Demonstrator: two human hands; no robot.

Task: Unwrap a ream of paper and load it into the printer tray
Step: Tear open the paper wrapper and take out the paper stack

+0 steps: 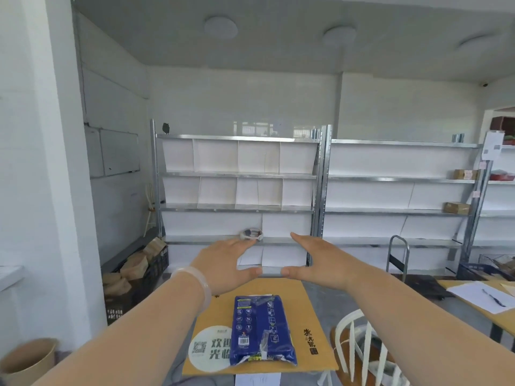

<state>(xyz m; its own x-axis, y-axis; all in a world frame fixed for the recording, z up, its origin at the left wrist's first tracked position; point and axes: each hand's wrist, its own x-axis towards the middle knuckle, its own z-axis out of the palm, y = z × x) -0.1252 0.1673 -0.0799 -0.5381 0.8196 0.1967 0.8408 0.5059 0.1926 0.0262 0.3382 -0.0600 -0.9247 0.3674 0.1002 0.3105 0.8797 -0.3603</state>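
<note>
Ream [263, 330] flat on table [312, 307]; chair [362, 349] right; shelving [239, 207] behind; possibly bin [28, 358] far left.

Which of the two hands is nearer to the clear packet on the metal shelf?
Left. The left hand appears just below the clear packet, fingertips nearly overlapping it; the right hand is off to its right. Both are open.

- A stockroom or small shop back room is indicated by the metal shelving [239, 190] set against the white rear wall.
- Cardboard parcels [457, 208] are seen on the racks right of that shelving.
- A platform trolley [401, 263] is parked in front of it, to the right.
- A crate of brown packages [136, 268] is placed left of its base.
- A whiteboard [118, 151] is mounted on the wall to its left.
</note>
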